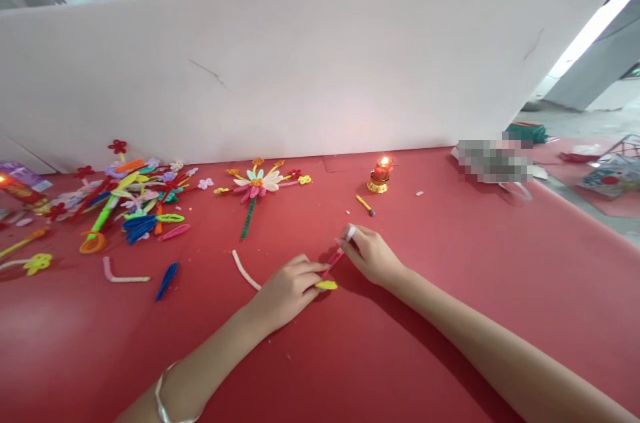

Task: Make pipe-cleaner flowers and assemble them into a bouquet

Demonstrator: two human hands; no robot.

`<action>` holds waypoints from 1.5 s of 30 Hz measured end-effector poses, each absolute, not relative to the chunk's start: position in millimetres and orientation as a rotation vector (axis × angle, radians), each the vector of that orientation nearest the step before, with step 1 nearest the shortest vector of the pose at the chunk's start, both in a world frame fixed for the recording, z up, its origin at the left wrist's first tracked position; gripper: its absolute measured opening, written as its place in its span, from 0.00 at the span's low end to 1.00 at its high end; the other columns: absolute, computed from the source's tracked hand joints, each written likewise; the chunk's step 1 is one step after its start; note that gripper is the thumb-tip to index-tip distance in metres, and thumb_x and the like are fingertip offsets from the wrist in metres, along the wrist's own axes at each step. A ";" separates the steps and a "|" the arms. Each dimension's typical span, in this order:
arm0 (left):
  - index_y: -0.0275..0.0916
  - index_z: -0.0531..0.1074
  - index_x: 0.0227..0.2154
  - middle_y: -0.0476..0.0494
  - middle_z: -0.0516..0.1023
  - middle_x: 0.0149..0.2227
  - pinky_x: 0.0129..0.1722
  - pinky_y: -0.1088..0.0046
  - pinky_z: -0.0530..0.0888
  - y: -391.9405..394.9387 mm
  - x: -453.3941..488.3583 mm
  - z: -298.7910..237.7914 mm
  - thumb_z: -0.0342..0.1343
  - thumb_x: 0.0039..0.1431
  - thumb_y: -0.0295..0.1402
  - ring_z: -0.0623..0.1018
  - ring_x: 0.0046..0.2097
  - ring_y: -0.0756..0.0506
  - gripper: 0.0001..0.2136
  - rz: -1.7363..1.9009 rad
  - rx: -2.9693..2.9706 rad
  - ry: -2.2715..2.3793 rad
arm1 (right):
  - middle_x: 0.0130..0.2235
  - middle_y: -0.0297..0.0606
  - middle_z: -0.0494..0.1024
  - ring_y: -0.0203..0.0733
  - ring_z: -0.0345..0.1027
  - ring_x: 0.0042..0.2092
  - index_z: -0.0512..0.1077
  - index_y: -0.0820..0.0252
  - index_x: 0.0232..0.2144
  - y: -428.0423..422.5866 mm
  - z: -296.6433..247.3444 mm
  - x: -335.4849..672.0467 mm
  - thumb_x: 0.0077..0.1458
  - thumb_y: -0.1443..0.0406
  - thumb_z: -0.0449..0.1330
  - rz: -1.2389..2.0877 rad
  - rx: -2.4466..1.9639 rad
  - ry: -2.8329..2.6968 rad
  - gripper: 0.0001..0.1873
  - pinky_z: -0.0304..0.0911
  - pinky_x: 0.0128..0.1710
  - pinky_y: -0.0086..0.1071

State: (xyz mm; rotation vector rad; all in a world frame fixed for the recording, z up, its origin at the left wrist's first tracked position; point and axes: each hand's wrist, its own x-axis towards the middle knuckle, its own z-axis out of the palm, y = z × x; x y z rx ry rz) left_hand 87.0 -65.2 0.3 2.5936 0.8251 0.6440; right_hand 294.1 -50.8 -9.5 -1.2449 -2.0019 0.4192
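Observation:
My left hand (290, 288) rests on the red table (450, 263), fingers closed round the lower end of a pink pipe cleaner (334, 260); a small yellow loop (326, 285) lies at its fingertips. My right hand (370, 253) pinches the upper end of the same pink pipe cleaner, with white tape on one fingertip. A white pipe cleaner (244, 269) lies just left of my left hand.
A lit red candle in a gold holder (379, 175) stands beyond my hands, with a yellow stick (365, 204) near it. A finished pipe-cleaner flower (256, 188) and a pile of coloured pipe-cleaner pieces (130, 203) lie left. A white board (320, 69) walls the table's back.

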 end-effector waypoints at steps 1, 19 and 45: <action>0.40 0.76 0.33 0.44 0.78 0.43 0.39 0.68 0.73 -65.3 87.1 0.5 0.52 0.59 0.29 0.71 0.38 0.47 0.08 0.642 2.597 0.822 | 0.24 0.33 0.62 0.36 0.55 0.25 0.56 0.56 0.25 -50.5 -9.5 294.3 0.60 0.62 0.45 0.410 -1.251 -2.008 0.11 0.52 0.27 0.29; 0.40 0.77 0.31 0.43 0.78 0.41 0.37 0.69 0.71 -65.6 88.2 2.5 0.53 0.58 0.32 0.72 0.36 0.47 0.08 0.697 2.446 0.839 | 0.29 0.37 0.70 0.40 0.64 0.31 0.63 0.56 0.28 -40.0 -11.8 311.1 0.59 0.60 0.47 0.319 -1.295 -1.791 0.10 0.58 0.32 0.31; 0.35 0.75 0.27 0.52 0.65 0.22 0.28 0.76 0.62 -70.4 92.2 20.9 0.58 0.50 0.40 0.64 0.27 0.52 0.12 0.771 1.336 1.064 | 0.29 0.30 0.67 0.35 0.59 0.31 0.55 0.56 0.24 -81.1 7.7 264.7 0.48 0.66 0.60 1.256 -0.992 -1.372 0.14 0.57 0.32 0.30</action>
